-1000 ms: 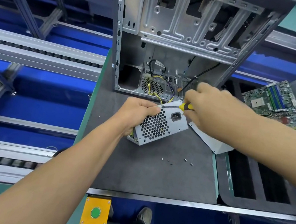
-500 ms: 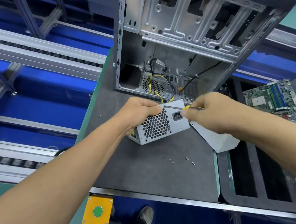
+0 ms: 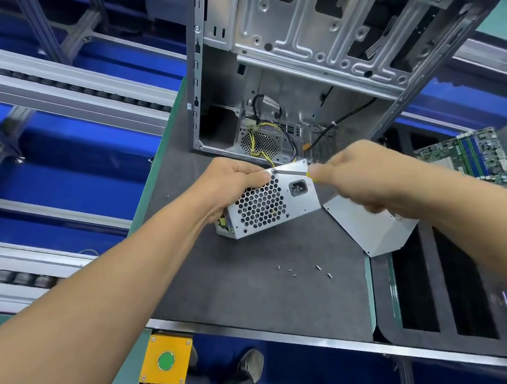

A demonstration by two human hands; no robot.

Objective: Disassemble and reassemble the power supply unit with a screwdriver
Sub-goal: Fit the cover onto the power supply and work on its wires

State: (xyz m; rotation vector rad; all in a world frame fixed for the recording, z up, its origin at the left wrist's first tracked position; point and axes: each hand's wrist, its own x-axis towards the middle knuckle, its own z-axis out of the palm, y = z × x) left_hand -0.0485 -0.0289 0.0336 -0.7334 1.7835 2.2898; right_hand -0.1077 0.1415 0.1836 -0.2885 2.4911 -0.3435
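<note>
Screwdriver (image 3: pixel 291 172) shaft lies level, reaching leftward from the right hand (image 3: pixel 361 175) clenched on its handle to the top corner of the power supply unit (image 3: pixel 272 203), which the left hand (image 3: pixel 233 185) grips tilted above the bench (image 3: pixel 246 290).

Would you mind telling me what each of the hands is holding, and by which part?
The left hand grips the power supply unit by its upper-left corner. The right hand grips the screwdriver by its handle.

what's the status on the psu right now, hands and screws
Left hand grips power supply unit. Right hand drives screwdriver at its top corner. Five loose screws on mat, nothing in the way.
</note>
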